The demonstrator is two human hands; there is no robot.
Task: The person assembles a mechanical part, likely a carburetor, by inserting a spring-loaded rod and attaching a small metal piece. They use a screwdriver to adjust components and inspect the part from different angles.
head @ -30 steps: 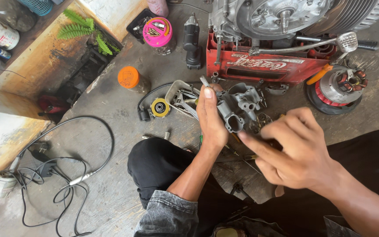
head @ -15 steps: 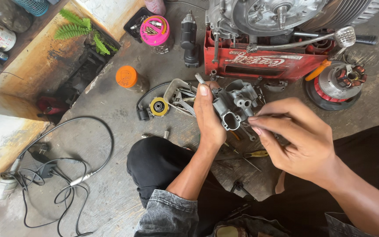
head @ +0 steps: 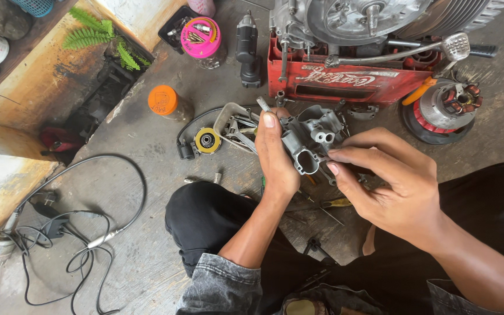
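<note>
The left hand [head: 275, 160] wraps the side of a grey cast-metal carburetor [head: 310, 140], thumb up along its edge, holding it above the knees and clear of the floor; the right hand [head: 389, 186] pinches narrowly at its right face, though what the fingertips grip cannot be told. The body looks rigid, fairly heavy and possibly oily, best held by its solid walls, not its thin fittings. Beyond lie 1 red crate [head: 345, 81] and the engine [head: 357, 17].

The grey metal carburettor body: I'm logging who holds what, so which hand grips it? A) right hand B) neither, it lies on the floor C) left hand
C: the left hand wraps the carburettor body, while the right hand only pinches at its lower edge.
</note>
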